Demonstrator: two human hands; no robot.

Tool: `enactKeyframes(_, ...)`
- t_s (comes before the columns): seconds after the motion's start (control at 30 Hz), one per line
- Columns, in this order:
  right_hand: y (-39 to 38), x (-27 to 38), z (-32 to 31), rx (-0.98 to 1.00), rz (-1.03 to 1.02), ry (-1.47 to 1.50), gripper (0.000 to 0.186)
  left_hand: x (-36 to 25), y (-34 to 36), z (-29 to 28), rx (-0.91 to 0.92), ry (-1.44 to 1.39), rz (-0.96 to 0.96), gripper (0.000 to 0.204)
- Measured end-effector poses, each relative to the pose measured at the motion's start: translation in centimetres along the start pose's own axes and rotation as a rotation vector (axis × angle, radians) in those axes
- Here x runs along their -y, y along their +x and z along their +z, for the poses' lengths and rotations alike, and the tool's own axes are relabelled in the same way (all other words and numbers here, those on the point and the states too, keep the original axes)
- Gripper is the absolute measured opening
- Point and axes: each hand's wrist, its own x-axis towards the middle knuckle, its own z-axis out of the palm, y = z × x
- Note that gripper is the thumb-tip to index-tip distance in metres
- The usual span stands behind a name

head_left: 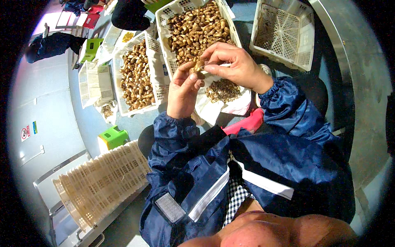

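Note:
My left hand (184, 91) pinches a small brown mushroom (197, 67) between thumb and fingers. My right hand (232, 66) is closed at the mushroom's right side, its fingertips at the mushroom; what exactly they grip is too small to tell. Just beyond both hands stands a white crate (162, 22) heaped with brown mushrooms. Below them a pile of dark trimmings (222, 91) lies on a white cloth (205, 111). Left of my hands is a second white crate (153, 84) of mushrooms.
An empty crate (282, 35) is at upper right, beside a metal surface (341, 61). Stacked crates (101, 181) sit at lower left. Green stools (113, 138), a pink object (247, 119) and further bins (94, 82) stand around. Other dark-clothed people (53, 47) are at upper left.

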Motion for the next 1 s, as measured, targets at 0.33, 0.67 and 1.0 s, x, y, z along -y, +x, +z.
enactKeyframes(0.33, 0.3, -0.3, 0.6, -0.024, 0.137, 0.065, 0.014, -0.2, -0.4, -0.7, -0.040, 0.251, 0.046, 0.033)
enactKeyframes(0.67, -0.1, -1.2, 0.4, 0.019, -0.050, -0.088, 0.013, 0.1, -0.2, -0.5, -0.032, 0.331, 0.084, 0.037)
enactKeyframes(1.0, -0.4, -1.2, 0.6, 0.066, 0.116, -0.037, 0.016, -0.2, -0.7, -0.2, -0.009, 0.590, 0.174, 0.040)
